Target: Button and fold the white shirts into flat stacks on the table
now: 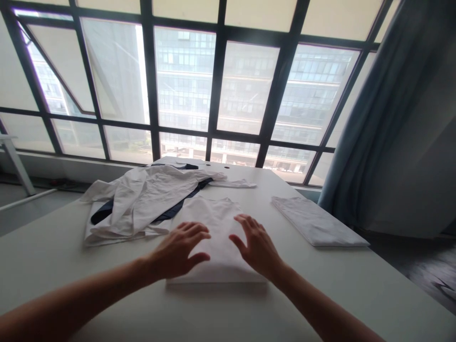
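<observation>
A folded white shirt (221, 263) lies flat on the table in front of me, its narrower end toward the window. Over its left side is my left hand (183, 249), fingers stretched out and thumb apart. My right hand (254, 244) is above the right side, palm down with its fingers spread. Neither hand grips the cloth; whether the fingertips touch it I cannot tell. Left of the folded shirt is a loose heap of white shirts (142, 194), with dark navy cloth (181, 204) showing between them.
The white table (131, 304) runs toward a large black-framed window (185, 80). Another folded white garment (317, 221) rests near the table's right edge. A blue-grey curtain (363, 123) hangs at the right, and a white metal leg (21, 166) stands at the far left.
</observation>
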`<state>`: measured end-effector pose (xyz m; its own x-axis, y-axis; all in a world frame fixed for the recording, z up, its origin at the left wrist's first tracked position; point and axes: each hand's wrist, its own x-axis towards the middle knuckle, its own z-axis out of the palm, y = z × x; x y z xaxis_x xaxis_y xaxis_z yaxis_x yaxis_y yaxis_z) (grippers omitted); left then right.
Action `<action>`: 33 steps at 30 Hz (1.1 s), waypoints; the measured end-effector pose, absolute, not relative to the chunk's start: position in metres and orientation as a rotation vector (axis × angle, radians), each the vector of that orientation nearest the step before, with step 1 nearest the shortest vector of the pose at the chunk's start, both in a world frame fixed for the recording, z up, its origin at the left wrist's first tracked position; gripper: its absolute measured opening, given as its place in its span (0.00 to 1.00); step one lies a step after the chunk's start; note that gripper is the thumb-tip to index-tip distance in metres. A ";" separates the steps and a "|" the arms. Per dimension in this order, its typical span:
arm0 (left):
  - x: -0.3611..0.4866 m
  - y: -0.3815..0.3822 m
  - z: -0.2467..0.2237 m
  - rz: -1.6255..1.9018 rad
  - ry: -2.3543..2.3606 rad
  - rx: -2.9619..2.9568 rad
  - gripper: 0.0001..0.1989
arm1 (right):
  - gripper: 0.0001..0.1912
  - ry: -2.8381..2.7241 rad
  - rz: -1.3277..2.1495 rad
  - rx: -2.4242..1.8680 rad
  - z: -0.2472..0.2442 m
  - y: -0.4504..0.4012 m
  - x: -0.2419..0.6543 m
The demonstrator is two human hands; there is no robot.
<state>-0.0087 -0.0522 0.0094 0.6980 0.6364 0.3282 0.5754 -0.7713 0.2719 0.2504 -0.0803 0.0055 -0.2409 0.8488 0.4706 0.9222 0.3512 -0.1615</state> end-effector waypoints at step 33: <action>-0.018 0.132 -0.009 1.188 1.039 1.257 0.30 | 0.37 -1.147 0.808 -1.433 -0.018 0.093 0.291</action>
